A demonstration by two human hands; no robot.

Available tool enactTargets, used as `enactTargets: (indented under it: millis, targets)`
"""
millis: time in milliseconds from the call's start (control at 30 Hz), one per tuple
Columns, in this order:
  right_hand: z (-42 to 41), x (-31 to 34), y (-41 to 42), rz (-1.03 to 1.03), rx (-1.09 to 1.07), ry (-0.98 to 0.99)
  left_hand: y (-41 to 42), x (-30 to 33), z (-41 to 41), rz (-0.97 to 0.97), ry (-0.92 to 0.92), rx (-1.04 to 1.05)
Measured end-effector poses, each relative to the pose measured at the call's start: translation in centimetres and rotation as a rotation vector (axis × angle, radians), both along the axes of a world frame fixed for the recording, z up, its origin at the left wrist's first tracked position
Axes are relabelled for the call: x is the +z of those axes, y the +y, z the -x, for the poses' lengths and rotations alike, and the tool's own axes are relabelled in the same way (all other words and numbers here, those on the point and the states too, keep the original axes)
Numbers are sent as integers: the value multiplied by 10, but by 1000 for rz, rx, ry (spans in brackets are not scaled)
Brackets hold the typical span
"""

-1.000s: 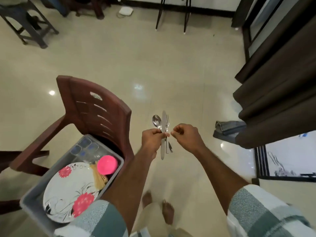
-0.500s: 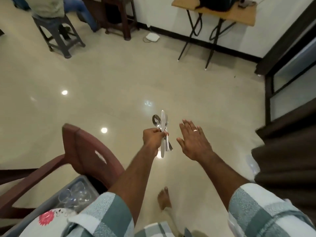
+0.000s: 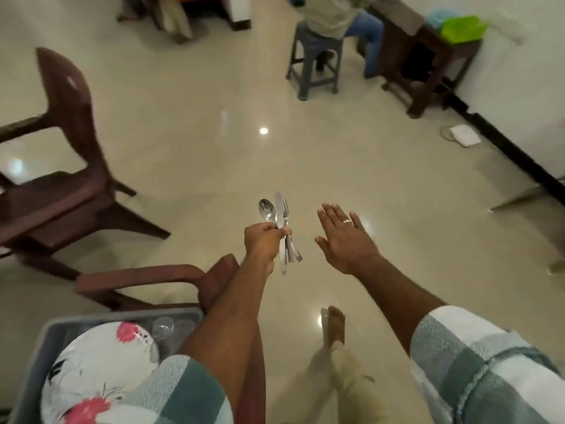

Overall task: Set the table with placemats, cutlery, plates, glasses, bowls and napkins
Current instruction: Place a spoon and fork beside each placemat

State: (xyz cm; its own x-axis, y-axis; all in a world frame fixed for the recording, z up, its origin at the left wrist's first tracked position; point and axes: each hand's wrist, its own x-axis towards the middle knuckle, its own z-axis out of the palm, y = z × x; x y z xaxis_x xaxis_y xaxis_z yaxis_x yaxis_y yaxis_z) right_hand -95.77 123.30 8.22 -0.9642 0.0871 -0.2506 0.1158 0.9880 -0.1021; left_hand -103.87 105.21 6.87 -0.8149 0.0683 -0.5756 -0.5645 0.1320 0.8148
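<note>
My left hand (image 3: pixel 262 244) grips a bundle of steel cutlery (image 3: pixel 278 220), a spoon, a knife and a fork, held upright in front of me over the floor. My right hand (image 3: pixel 345 240) hovers beside it with fingers spread and flat, holding nothing and wearing a ring. At the lower left a grey tub (image 3: pixel 55 327) sits on a brown chair and holds a white plate with pink flowers (image 3: pixel 91 371) and clear glasses (image 3: pixel 163 327). My left sleeve hides part of the plate.
A second brown plastic chair (image 3: pixel 65 166) stands at the left. A person sits on a grey stool (image 3: pixel 315 64) at the back, beside a dark wooden side table (image 3: pixel 428 53) against the white wall. Glossy beige floor lies ahead; my bare foot (image 3: pixel 334 327) is below.
My right hand let go of the cutlery and spread flat. The view swung left: the curtain and doorway left the frame, and the second chair and seated person came in.
</note>
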Motion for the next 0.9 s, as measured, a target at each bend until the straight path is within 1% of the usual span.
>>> enactTargets:
  millis: [67,133,200,300,367,467,567,667,900]
  targets:
    - [60,-7,0,-14,130,2,-10,0,37,-8,9,118]
    - [120,-12,-5,4,246,-26,-20,-2,66,30,8,252]
    - [170,-13,-17,8,364,-38,-31,0,86,62,-21,369]
    - [251,-13,-39,-7,565,-43,-46,0,117,54,-63,560]
    - [285,-8,-54,-6,629,-40,-55,8,129,47,-74,637]
    - [355,3,-92,26,755,-2,-83,22,169,51,-47,786]
    - [417,14,-134,53,879,36,-113,33,220,54,-7,882]
    - [485,21,-172,69,950,54,-144,35,281,54,2,977]
    - [655,31,-243,33,1091,95,-216,36,429,15,12,1099]
